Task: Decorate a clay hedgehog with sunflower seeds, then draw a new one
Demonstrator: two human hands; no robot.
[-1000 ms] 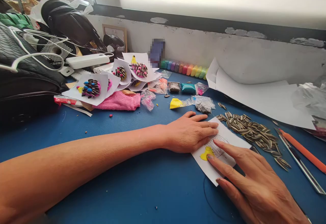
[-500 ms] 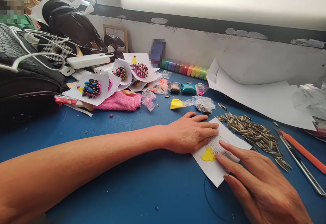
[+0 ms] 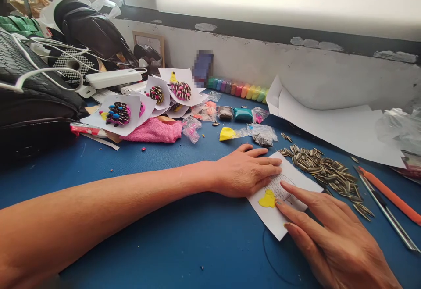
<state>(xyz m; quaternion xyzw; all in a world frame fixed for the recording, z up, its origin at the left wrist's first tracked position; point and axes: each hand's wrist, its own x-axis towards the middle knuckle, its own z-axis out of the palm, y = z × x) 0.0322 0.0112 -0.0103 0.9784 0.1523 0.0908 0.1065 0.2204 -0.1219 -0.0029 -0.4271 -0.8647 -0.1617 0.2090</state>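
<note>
A white paper (image 3: pixel 274 227) with a pen drawing lies on the blue tabletop, tilted to the right of centre. On the drawing a flat patch of yellow clay (image 3: pixel 267 198) is spread. My left hand (image 3: pixel 245 171) lies flat with fingers spread across the paper's upper left edge. My right hand (image 3: pixel 332 232) is at the paper's lower right, fingers apart, with a fingertip at the right edge of the yellow clay. Neither hand grips anything. Part of the drawing is hidden under my fingers. Striped sunflower seeds (image 3: pixel 324 166) are heaped just beyond the paper.
An orange tool (image 3: pixel 391 194) and a pen (image 3: pixel 390 214) lie at the right. Clay packets (image 3: pixel 243 114) and a yellow clay lump (image 3: pixel 226 133) sit farther back. Seed-covered hedgehog figures (image 3: pixel 118 114) on paper, a pink cloth (image 3: pixel 153 130) and a black bag (image 3: pixel 36 105) crowd the left. Large white sheets (image 3: pixel 338 122) lie at the back right.
My right hand has shifted slightly to the left and down, its fingertip still beside the yellow clay. My left hand stays in place on the paper.
</note>
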